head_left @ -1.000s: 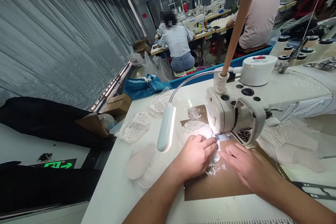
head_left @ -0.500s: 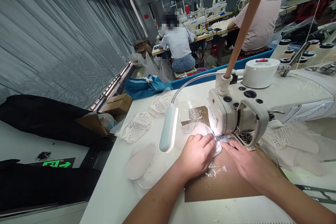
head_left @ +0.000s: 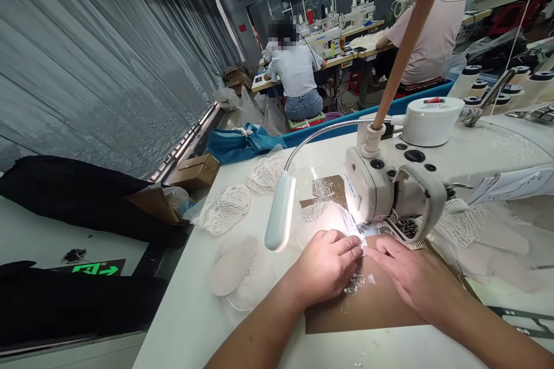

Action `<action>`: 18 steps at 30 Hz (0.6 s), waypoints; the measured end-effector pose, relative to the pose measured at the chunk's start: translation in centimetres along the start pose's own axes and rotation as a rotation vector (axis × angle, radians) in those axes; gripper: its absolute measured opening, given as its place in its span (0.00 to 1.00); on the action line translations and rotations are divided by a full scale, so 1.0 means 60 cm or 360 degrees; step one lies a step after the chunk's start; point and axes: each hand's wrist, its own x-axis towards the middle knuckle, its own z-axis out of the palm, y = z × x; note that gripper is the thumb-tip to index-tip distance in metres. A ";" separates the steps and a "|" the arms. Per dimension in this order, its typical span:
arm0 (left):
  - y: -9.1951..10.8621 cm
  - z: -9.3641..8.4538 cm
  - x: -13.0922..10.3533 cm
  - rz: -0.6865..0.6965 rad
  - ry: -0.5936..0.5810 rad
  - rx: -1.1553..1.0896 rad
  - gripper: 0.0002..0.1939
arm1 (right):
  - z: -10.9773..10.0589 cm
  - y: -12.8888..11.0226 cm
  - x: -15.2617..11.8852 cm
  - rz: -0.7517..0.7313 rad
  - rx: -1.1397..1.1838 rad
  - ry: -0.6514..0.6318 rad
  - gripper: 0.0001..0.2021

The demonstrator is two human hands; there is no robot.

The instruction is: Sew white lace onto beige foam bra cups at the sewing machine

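A sewing machine (head_left: 374, 179) stands over a brown sheet on the table, its needle area brightly lit. Just in front of the presser foot, my left hand (head_left: 335, 259) presses its closed fingers onto a white lace piece (head_left: 332, 218), which runs back beneath the machine head. My right hand (head_left: 404, 268) meets it from the other side. Its index fingertip is at the lace edge beside the left fingertips, and the fingers are drawn together as if pinching. The fingertips cover the part of the lace being held.
A lamp (head_left: 280, 213) on a bendy neck hangs left of the machine. Several lace pieces (head_left: 225, 207) and a pale oval pad (head_left: 234, 268) lie on the table's left. More lace (head_left: 463, 225) is at right. Two people sit at machines beyond.
Both hands have drawn slightly toward me, away from the needle. More of the lace behind my left fingers now shows. The view has shifted a little.
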 end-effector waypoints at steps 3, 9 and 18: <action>0.000 -0.005 0.003 -0.0014 -0.0021 -0.0001 0.16 | -0.001 -0.002 0.004 0.0004 -0.0010 0.0009 0.25; -0.008 -0.003 0.008 -0.0097 0.0025 -0.0103 0.16 | -0.002 -0.002 0.009 0.0093 -0.0110 -0.0074 0.26; -0.016 0.001 0.013 -0.0341 0.0171 -0.0129 0.14 | -0.003 0.013 -0.001 -0.0012 -0.0096 -0.0125 0.24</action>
